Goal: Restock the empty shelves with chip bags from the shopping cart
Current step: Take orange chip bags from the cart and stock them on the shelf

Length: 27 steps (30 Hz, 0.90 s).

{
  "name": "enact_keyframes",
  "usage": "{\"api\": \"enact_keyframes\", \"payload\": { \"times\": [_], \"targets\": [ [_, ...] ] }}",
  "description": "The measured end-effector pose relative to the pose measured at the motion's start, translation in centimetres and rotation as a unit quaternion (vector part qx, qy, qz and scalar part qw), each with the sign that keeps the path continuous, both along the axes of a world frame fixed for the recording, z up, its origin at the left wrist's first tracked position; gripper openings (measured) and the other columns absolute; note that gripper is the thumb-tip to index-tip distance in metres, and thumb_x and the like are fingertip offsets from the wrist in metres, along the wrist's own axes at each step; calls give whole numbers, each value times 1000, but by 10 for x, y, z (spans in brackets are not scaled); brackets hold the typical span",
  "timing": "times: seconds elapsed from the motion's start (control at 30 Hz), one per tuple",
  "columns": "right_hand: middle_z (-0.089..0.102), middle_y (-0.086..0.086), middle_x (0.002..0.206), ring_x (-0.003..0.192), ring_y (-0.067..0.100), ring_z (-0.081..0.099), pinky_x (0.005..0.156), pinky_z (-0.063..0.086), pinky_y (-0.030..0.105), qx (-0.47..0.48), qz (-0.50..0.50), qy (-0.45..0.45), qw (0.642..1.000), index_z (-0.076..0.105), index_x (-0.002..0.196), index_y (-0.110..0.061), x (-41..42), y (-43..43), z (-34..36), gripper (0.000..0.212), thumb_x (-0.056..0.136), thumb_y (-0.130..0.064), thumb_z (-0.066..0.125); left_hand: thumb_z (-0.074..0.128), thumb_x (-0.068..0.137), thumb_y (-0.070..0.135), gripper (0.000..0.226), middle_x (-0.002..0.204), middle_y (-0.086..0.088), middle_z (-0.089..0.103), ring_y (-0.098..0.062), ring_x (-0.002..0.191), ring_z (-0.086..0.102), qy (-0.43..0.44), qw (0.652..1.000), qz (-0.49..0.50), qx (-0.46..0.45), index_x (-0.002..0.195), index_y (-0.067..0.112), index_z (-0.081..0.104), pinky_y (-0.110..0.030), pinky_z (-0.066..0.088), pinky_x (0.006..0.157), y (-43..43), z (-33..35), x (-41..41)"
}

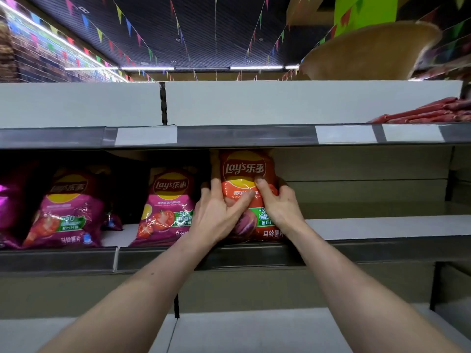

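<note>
Left hand (216, 212) and right hand (277, 202) grip the upright orange chip bag (248, 171).

Cannot read the middle print on the orange chip bag (248, 171), covered by the left hand (216, 215) and right hand (279, 206); cannot see the right fingers, tucked behind it. Cannot identify the blurred tan shape (369, 52) at top right, nor the dark shape (127, 184) in shadow. See only part of the purple bag (7, 200) and the red packs (433, 113), both cut by the edges. Cannot read the price tags (146, 135).
</note>
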State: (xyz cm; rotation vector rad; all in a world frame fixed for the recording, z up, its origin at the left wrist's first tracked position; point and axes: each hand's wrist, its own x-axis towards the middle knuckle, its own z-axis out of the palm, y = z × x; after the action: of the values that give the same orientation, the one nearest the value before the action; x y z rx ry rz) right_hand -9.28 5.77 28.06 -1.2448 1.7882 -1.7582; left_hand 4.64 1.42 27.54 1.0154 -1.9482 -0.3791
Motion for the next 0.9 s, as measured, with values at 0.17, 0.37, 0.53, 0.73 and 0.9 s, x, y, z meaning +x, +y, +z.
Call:
{"api": "enact_keyframes", "payload": {
  "times": [0.17, 0.37, 0.53, 0.73, 0.9],
  "targets": [
    [62, 5, 107, 91, 21, 66, 82, 56, 38, 32, 34, 17, 999, 44, 116, -20, -8, 0, -4, 60, 82, -69, 55, 48, 82, 70, 72, 110, -4, 38, -33, 110, 54, -23, 1000, 0, -16, 131, 19, 33, -41, 45, 92, -4, -6, -1],
    [69, 6, 108, 91, 23, 71, 86, 57, 47, 7, 71, 27, 997, 52, 100, -24, -13, 7, -9, 67, 60, -77, 65, 50, 85, 67, 72, 115, -5, 40, -33, 108, 56, -62, 998, -10, -27, 136, 22, 27, -37, 46, 85, 1, -6, 5],
    [48, 8, 133, 113, 30, 58, 92, 53, 50, 6, -46, 151, 987, 26, 136, -31, -1, 20, 1, 94, 63, -87, 47, 39, 93, 61, 66, 131, -16, 44, -32, 120, 44, -99, 983, 67, -136, 141, 16, 32, -42, 39, 96, 2, 6, 8],
    [48, 16, 125, 119, 34, 48, 96, 40, 40, 29, -72, 284, 956, 48, 130, -16, 15, 10, 7, 50, 99, -54, 35, 24, 101, 49, 52, 118, -18, 56, -33, 110, 51, -183, 960, 88, -194, 135, 15, 45, -41, 34, 92, -3, 5, -4],
    [53, 23, 113, 109, 39, 49, 92, 38, 44, 12, -159, 398, 903, 56, 121, -7, 21, 8, 3, 42, 103, -40, 35, 31, 101, 43, 47, 98, -20, 63, -38, 90, 59, -208, 936, 114, -261, 117, 9, 60, -43, 42, 79, -7, 6, -3]
  ]
}}
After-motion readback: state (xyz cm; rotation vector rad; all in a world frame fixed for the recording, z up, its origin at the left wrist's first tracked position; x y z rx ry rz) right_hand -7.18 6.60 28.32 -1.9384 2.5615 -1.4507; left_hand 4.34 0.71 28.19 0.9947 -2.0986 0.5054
